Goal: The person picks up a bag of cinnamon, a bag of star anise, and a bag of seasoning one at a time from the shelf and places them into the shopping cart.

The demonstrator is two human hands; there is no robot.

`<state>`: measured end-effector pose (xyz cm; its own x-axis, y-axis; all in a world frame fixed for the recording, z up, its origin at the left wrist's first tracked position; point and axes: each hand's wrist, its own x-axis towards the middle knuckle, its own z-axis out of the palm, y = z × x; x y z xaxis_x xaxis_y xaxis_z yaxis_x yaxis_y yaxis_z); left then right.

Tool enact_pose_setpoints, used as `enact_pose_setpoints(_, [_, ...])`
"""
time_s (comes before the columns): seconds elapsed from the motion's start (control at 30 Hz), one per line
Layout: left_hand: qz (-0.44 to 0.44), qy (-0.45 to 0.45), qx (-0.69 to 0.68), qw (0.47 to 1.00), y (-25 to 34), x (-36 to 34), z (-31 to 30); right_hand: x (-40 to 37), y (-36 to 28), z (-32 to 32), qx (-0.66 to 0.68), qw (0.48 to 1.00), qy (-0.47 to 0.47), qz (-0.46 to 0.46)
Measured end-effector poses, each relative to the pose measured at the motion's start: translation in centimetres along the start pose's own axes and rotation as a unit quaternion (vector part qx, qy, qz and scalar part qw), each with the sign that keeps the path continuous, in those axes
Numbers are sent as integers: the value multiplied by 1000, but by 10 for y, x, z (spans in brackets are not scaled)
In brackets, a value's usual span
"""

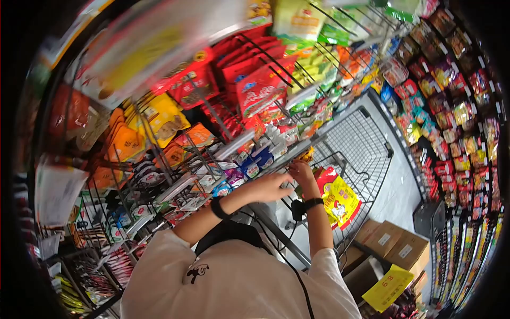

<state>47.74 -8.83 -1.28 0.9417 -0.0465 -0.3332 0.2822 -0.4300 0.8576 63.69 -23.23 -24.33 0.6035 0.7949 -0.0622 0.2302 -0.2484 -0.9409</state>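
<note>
At the rail of the rack, the right hand (301,171) has its fingertips bunched narrow against the lower edge of a small orange packet (305,154), which hangs at the end of a peg just above the cart; it looks pinched, though the packet is small and partly hidden. Just beside it, the left hand (272,186) lies curled over the rail, a dark band on its wrist; whether it grips anything I cannot tell. The packet is probably light and soft, with glossy film that would crinkle and slip under a loose hold. It is likely best taken by the flat sealed edge near the hang hole, not by the puffed middle, where the contents could crush. Around the hands, the rack (204,154) is thin dark wire with long pegs carrying rows of shiny pouches in red, orange, yellow and green. Below the right wrist, a red-and-yellow bag (340,200) rests against the cart (372,139), a stiff grid of grey wire. Plain cardboard boxes (396,242) sit on the floor beyond, near a yellow tag (389,287).
</note>
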Motion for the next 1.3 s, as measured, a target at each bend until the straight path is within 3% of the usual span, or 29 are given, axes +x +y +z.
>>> enact_pose_setpoints(0.07, [11,-12,58,998,-19,-39,12,-7,-35,2,313,937,28,150])
enact_pose_setpoints(0.1, [-8,-23,102,994,-26,-57,15,-15,-60,-5,369,912,7,180])
enact_pose_setpoints(0.13, [-23,-99,180,978,-28,-71,10,-23,-85,-9,423,881,-15,211])
enact_pose_setpoints(0.2, [123,-42,243,961,-53,-97,21,-41,-121,-7,296,948,-6,119])
enact_pose_setpoints(0.23, [176,6,241,954,-56,-107,22,-50,-147,-6,275,953,4,128])
enact_pose_setpoints(0.37, [224,66,295,926,-65,-112,28,-95,-205,-6,155,973,-14,168])
enact_pose_setpoints(0.4, [244,99,314,912,-66,-113,32,-111,-188,1,-31,995,-9,91])
enact_pose_setpoints(0.43, [240,114,331,906,-64,-115,33,-129,-224,4,-92,994,-32,58])
enact_pose_setpoints(0.57, [235,127,358,895,-68,-113,38,-212,-258,22,-274,939,-144,150])
enact_pose_setpoints(0.6, [226,113,361,897,-68,-112,38,-230,-271,28,-248,938,-120,209])
enact_pose_setpoints(0.63, [218,99,365,900,-68,-111,39,-254,-256,33,-260,948,-72,171])
enact_pose_setpoints(0.8, [183,58,402,895,-73,-99,44,-317,-199,34,-486,822,134,265])
enact_pose_setpoints(1.07, [163,40,424,890,-87,-67,54,-309,-166,37,-604,733,247,192])
enact_pose_setpoints(1.3, [104,28,463,880,-52,2,58,-279,-142,-23,-604,728,289,145])
